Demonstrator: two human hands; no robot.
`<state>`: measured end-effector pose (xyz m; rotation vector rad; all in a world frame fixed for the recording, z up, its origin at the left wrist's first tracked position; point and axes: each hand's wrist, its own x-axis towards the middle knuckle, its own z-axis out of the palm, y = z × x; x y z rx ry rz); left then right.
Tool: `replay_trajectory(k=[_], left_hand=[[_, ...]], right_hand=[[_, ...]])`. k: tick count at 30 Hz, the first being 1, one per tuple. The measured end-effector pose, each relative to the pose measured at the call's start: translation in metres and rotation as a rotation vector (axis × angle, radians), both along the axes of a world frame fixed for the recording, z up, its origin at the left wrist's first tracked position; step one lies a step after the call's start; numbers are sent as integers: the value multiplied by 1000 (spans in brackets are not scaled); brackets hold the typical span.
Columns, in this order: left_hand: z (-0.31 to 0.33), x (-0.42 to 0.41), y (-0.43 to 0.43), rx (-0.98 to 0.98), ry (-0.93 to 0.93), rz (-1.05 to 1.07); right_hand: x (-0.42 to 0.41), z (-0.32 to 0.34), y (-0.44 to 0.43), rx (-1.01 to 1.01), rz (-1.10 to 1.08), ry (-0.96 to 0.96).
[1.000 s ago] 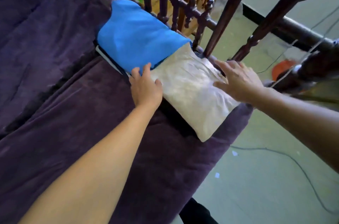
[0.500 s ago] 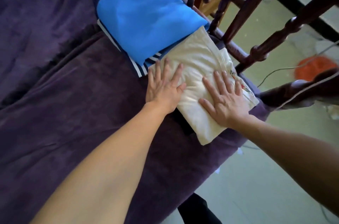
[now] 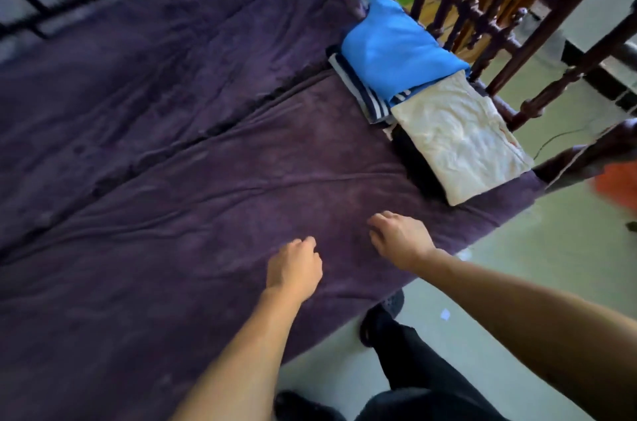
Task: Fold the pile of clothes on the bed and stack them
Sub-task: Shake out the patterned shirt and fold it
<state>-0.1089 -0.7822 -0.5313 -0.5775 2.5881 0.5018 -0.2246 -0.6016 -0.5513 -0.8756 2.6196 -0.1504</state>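
The fingers (image 3: 307, 242) of the left hand (image 3: 293, 269) are curling loosely inward and gripping nothing, knuckles facing up over the purple bed cover (image 3: 172, 144). The fingers (image 3: 378, 217) of the right hand (image 3: 401, 241) are hanging in much the same relaxed curl, also empty. Whether their tips are touching the cover or hovering just above it, I cannot tell. The two hands are sitting side by side, near each other but apart, close to the bed's near edge. Both bare forearms are reaching in from the lower part of the view.

Well apart from the hands, the folded clothes are lying at the far right corner of the bed, up against the dark turned-wood rail (image 3: 499, 27). A cream garment (image 3: 458, 144) is lying flat and folded nearest the corner, resting on a dark cloth (image 3: 418, 165) (only a strip of it is showing along the cream piece's left side). Touching the cream garment's far end, a blue garment (image 3: 396, 48) is sitting folded on a navy-and-white striped garment (image 3: 365, 89), whose striped edge is peeking out on the left.

Past the bed edge, pale floor (image 3: 517, 265) is showing, with a blurred orange object (image 3: 617, 182) lying at the right border. The person's dark trouser leg (image 3: 413, 362) is standing just beside the bed.
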Motion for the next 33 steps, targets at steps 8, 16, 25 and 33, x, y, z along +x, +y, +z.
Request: replay_trajectory(k=[8, 16, 25, 33], left_hand=[[47, 262, -114, -126, 0, 234], [90, 446, -200, -217, 38, 557], [98, 576, -332, -263, 9, 751], [97, 668, -453, -184, -46, 904]], right_hand=[[182, 41, -134, -74, 271, -3], [297, 81, -266, -160, 552, 18], [366, 57, -422, -76, 694, -53], [473, 36, -576, 28, 771, -201]])
